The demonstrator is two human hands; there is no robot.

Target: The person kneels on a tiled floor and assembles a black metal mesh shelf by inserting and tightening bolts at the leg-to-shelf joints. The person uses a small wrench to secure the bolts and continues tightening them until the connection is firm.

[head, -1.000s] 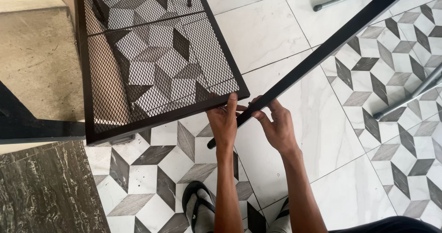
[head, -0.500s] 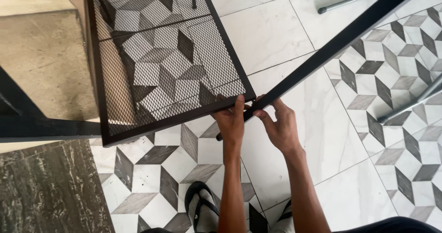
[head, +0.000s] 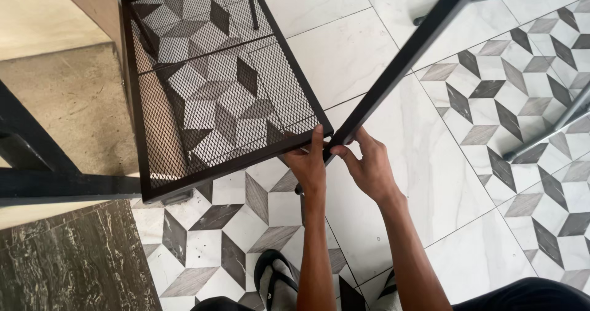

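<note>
Black bar (head: 402, 58): both hands pinch its near end, left hand (head: 309, 163), right hand (head: 367, 166).
Left: one mesh panel (head: 215, 90), corner touching.
Far right floor: two grey tubes (head: 556, 129).

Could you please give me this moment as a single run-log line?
left hand: grips mesh shelf corner | right hand: holds black metal bar at that corner | floor: patterned tiles

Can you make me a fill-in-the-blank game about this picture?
1. Both hands hold a long ____ bar.
2. The left hand touches the corner of a metal ____ shelf.
3. The right hand is above the ____ floor.

Missing words: black; mesh; tiled
</note>
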